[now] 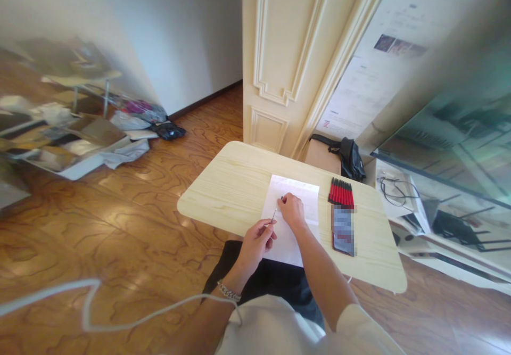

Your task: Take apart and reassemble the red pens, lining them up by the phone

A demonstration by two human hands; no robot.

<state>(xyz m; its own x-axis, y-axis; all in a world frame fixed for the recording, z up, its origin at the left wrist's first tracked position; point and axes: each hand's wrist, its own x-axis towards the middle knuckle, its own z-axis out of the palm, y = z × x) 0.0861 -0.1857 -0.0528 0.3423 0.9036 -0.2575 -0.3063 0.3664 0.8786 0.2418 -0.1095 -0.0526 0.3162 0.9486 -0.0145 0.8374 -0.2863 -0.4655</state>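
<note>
My left hand (258,239) is closed in a pinch on a thin stick (273,216) that looks like a pen refill, its narrow end tilted up and away from me. Just beyond it, my right hand (293,210) has its fingers pinched together, with a small dark piece (281,198) showing at the fingertips; its kind is too small to tell. A gap separates the two hands. Both are over a white sheet of paper (285,246) on the pale wooden table (223,184). To the right lies a row of several red and black pens (341,192).
A phone (342,230), partly blurred out, lies below the pens. Behind the table are a black bag (350,158) and a cream panelled door (287,35). A white cable (151,318) runs across my left forearm. Boxes and bags (88,147) clutter the floor at left.
</note>
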